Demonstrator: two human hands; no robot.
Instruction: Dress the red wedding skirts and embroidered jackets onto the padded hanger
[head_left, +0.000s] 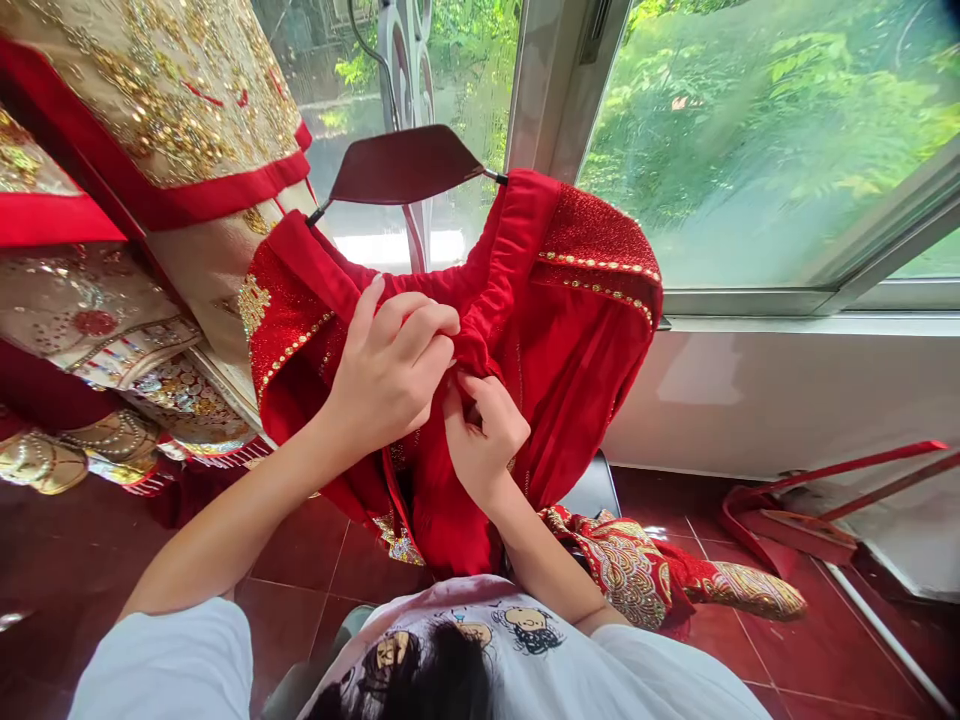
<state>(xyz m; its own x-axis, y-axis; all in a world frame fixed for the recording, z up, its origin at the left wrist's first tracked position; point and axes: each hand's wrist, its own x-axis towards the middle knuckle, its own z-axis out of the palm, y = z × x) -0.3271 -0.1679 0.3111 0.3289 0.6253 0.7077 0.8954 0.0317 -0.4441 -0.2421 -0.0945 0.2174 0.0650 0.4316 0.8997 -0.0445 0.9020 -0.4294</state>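
Observation:
A red skirt [570, 340] with an elastic-looking gathered waistband and gold beaded trim hangs from a dark clip hanger [409, 165] in front of me. The hanger's clips grip the waistband at both sides. My left hand [397, 365] is closed on the waistband near its front middle, thumb and fingers bent over the cloth. Just below and to the right, my right hand [487, 430] pinches the gathered fabric at the same spot. The fingertips of both hands nearly meet there, and what lies between them is hidden.
Cream garments with gold beading and red borders [187, 100] hang at the left. A window [750, 150] and its sill are behind. A patterned red and gold garment [630, 570] lies over a dark seat at the right. A red dustpan [787, 520] stands by the wall.

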